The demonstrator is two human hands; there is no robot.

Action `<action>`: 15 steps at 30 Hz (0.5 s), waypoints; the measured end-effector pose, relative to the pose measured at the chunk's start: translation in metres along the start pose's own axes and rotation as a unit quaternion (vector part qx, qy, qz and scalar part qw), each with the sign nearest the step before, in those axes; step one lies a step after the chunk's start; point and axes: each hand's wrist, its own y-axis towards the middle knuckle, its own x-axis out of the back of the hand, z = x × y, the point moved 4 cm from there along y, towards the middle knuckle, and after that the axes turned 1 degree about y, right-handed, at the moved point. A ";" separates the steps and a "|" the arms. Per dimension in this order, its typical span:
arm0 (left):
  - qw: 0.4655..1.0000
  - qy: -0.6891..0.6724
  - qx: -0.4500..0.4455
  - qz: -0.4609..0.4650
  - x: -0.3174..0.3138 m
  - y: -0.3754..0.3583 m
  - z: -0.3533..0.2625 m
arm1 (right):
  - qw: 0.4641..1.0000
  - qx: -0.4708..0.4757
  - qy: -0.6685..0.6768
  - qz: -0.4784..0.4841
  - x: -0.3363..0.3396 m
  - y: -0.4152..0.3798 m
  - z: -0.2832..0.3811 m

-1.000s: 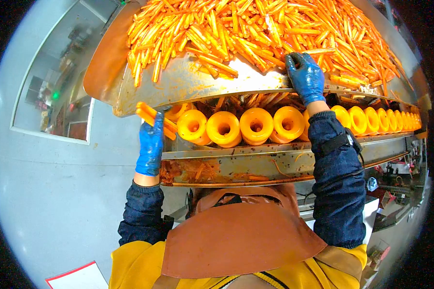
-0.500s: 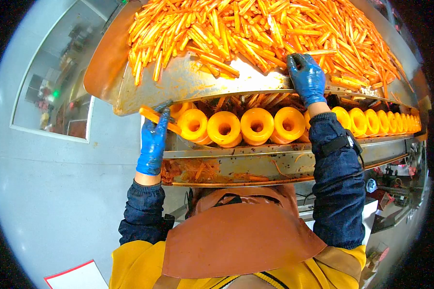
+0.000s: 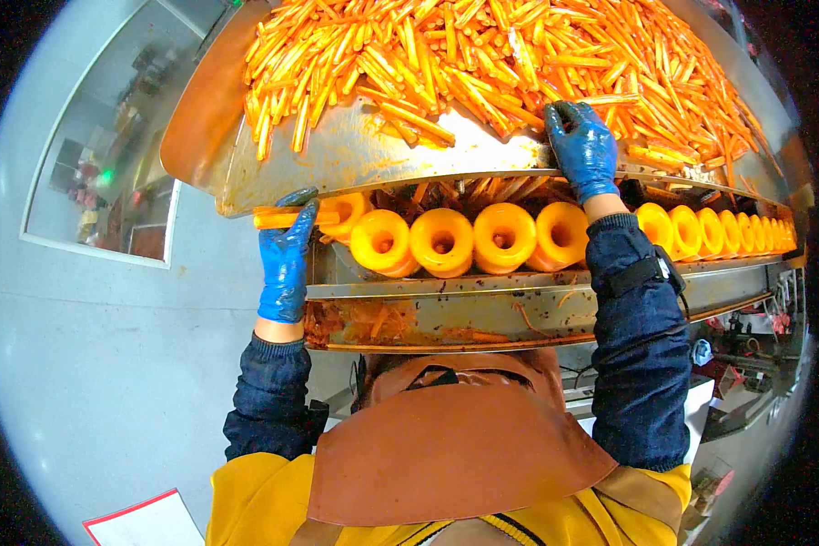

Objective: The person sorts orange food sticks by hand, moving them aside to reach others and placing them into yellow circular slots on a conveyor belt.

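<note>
My left hand [image 3: 287,259], in a blue glove, is wrapped round an orange stick [image 3: 291,217] lying level at the left end of a row of yellow-orange cups [image 3: 441,242]. The cups have round central holes. My right hand [image 3: 582,150], also blue-gloved, rests at the front edge of the metal tray [image 3: 337,155], beside the heap of orange sticks [image 3: 482,68]. Its fingers are curled at the near side of the heap, and what lies under the fingertips is hidden.
A metal ledge [image 3: 446,288] with orange scraps runs below the cups. To the left are a pale wall [image 3: 82,337] and a window [image 3: 109,146]. A brown apron [image 3: 455,455] covers my front. Equipment stands at the right.
The stick in my left hand has turned from slanted to level, and that hand has risen slightly. The cups have shifted right. My right hand has barely moved.
</note>
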 end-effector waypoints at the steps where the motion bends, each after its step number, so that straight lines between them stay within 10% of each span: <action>1: 1.000 0.018 -0.008 0.025 -0.002 0.003 0.005 | 1.000 0.000 0.004 0.000 0.001 0.000 0.000; 9: 0.966 0.201 -0.014 0.161 -0.032 0.036 -0.043 | 1.000 -0.004 0.020 -0.005 0.002 0.000 0.002; 11: 0.950 0.247 -0.081 0.172 -0.059 0.058 -0.056 | 1.000 -0.002 0.005 -0.007 0.002 0.000 0.001; 13: 0.833 0.361 -0.386 0.164 -0.092 0.074 -0.077 | 0.999 0.023 0.009 -0.024 -0.001 0.001 -0.002; 15: 0.753 0.433 -0.461 0.183 -0.120 0.096 -0.072 | 1.000 0.004 0.008 -0.017 0.001 0.000 0.001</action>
